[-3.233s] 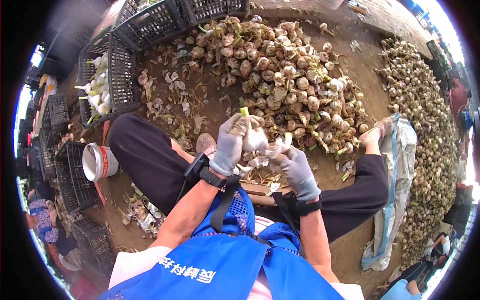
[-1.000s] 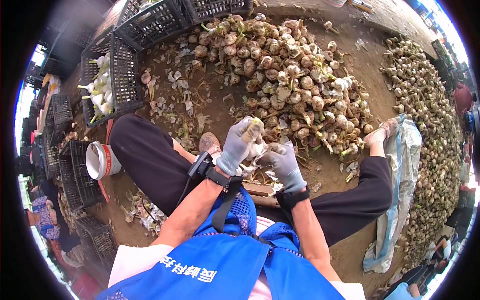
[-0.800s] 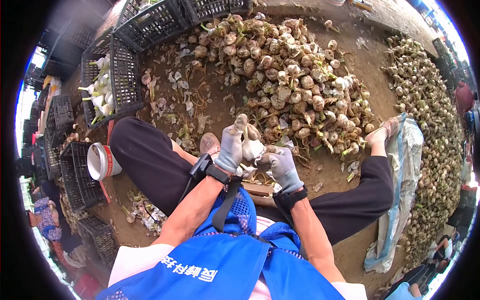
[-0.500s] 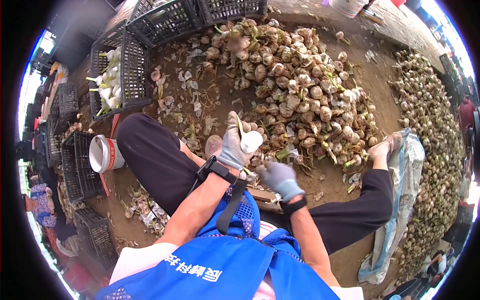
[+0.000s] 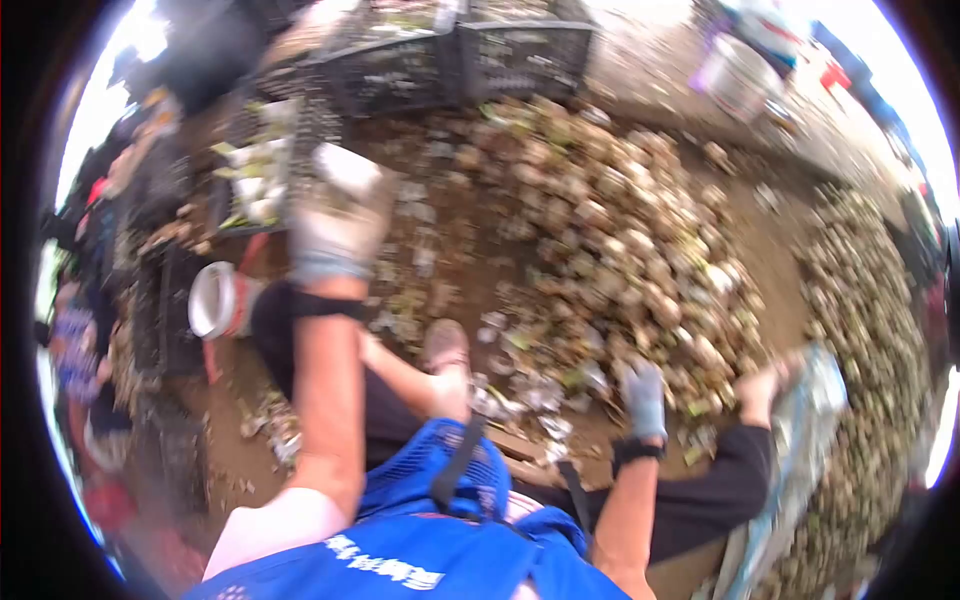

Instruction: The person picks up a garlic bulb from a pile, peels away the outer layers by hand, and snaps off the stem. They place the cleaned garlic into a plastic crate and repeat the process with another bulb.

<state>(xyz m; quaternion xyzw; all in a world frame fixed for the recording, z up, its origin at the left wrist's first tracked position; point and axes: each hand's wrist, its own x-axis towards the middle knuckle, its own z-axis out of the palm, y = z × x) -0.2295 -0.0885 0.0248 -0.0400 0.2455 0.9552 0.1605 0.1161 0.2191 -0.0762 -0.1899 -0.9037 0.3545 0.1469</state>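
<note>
My left hand (image 5: 340,225), in a grey work glove and blurred by motion, is stretched out at the left beside the crate of peeled garlic. It is closed on a white garlic bulb (image 5: 346,170). Peeled bulbs with green stems (image 5: 257,188) lie in that black plastic crate (image 5: 285,165). My gloved right hand (image 5: 642,395) is at the lower edge of the heap of unpeeled garlic (image 5: 610,210). Its fingers point into the heap and are smeared, so their grip does not show.
More black crates (image 5: 525,60) stand along the back. A white bucket (image 5: 213,300) is left of my knee. Papery skins (image 5: 545,395) litter the ground by my foot (image 5: 447,350). A woven sack (image 5: 800,430) lies at the right, before another long garlic heap (image 5: 865,300).
My left hand has swung up and left with the garlic bulb, from in front of me to the crate. My right hand has moved right to the heap's edge. The view has shifted and blurred.
</note>
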